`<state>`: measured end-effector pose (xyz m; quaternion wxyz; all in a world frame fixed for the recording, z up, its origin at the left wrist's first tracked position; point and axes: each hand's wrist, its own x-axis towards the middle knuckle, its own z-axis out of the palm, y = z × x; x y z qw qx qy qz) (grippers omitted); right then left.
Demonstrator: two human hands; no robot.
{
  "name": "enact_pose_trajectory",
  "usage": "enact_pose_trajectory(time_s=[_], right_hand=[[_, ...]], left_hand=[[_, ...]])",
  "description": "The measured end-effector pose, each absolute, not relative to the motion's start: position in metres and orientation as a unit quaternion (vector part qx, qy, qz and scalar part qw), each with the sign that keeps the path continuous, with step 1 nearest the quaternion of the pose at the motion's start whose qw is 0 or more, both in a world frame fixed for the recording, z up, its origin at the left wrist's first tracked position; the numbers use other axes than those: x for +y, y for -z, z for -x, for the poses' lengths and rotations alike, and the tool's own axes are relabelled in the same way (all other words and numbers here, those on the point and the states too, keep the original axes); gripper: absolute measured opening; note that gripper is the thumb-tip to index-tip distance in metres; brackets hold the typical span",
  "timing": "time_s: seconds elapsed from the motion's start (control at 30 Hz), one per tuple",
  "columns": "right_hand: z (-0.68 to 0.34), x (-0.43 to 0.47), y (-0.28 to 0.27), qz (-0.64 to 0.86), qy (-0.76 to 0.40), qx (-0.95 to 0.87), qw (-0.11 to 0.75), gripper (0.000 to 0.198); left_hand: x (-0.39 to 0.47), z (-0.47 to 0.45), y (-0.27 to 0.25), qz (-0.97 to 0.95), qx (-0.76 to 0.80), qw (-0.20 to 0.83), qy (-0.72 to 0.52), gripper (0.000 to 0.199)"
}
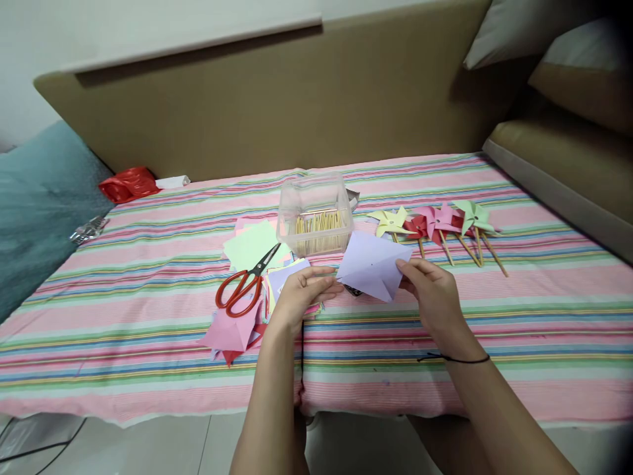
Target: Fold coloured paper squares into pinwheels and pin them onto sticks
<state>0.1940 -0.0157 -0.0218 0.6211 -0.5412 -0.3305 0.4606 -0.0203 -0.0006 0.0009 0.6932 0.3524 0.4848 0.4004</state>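
Note:
A purple square of paper [370, 260], with a small dark dot at its middle and slits running in from its corners, is held tilted above the striped cloth. My right hand [432, 290] pinches its right edge between thumb and fingers. At the left corner, the fingertips of my left hand [309, 290] close on the paper. Just under the sheet, a small dark object [352, 290] shows only in part. Left of my left hand, red-handled scissors [242, 287] lie across paper sheets, beside a pale green sheet [254, 244] and a cut pink sheet [231, 332].
Behind the paper stands a clear plastic box [316, 241] of wooden sticks. Several finished pinwheels, including a yellow pinwheel [392, 221] and a green pinwheel [475, 216], lie to the right. A red plastic bag [129, 185] sits at the far left of the striped cloth [148, 316].

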Motion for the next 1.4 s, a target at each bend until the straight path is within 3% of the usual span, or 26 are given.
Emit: enact_pose_trajectory(time_s=[0.2,0.47,0.97,1.4], right_hand=[[-0.1921,-0.0158,0.0190,0.532,-0.478,-0.324,0.619,0.024],[-0.1872,-0.0162,0.0173,0.546,-0.473,-0.351,0.596,0.025],[-0.1885,-0.0160,0.0214,0.549,-0.467,-0.382,0.579,0.023],[-0.1889,-0.0163,0.0202,0.559,-0.461,-0.382,0.574,0.027]], left_hand=[[0.0003,0.0199,-0.0031,-0.357,0.497,0.680,-0.404,0.030],[-0.0006,0.0200,0.0000,-0.396,0.510,0.660,-0.384,0.044],[0.0000,0.0192,0.0037,-0.448,0.533,0.613,-0.374,0.032],[-0.0013,0.0233,0.0018,-0.439,0.498,0.649,-0.371,0.030]])
